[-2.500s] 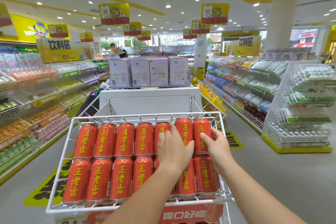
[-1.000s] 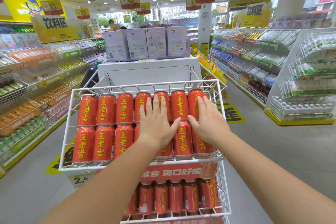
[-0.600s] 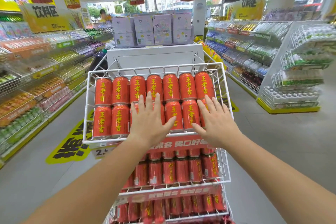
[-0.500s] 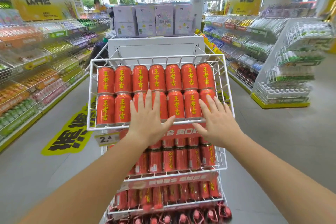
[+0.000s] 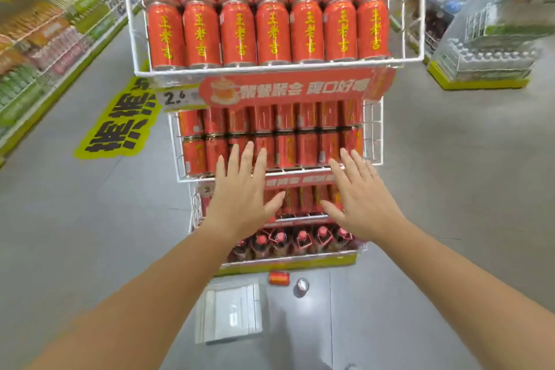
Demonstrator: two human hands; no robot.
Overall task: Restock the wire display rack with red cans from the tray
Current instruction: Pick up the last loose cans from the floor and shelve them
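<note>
A white wire display rack (image 5: 417, 57) stands in front of me with several tiers. Its top tier is packed with red cans (image 5: 271, 31) lying in rows. More red cans fill the second tier (image 5: 306, 147) and a third below it. My left hand (image 5: 240, 195) and my right hand (image 5: 359, 197) hover with fingers spread in front of the second and third tiers, holding nothing. On the floor by the rack's foot lie one red can on its side (image 5: 279, 278) and one can seen end-on (image 5: 302, 285). A flat grey-white tray (image 5: 228, 312) lies on the floor beneath my arms.
Red-capped bottles (image 5: 300, 242) fill the rack's bottom tier above a yellow base. Stocked shelves (image 5: 36, 48) line the left aisle, and a white shelf unit of bottles (image 5: 492, 39) stands at the right. A yellow floor sticker (image 5: 117, 126) lies left of the rack.
My view has tilted down sharply. Both hands have left the top tier's cans and dropped, open, to the lower tiers. The floor, tray and two loose cans have come into view.
</note>
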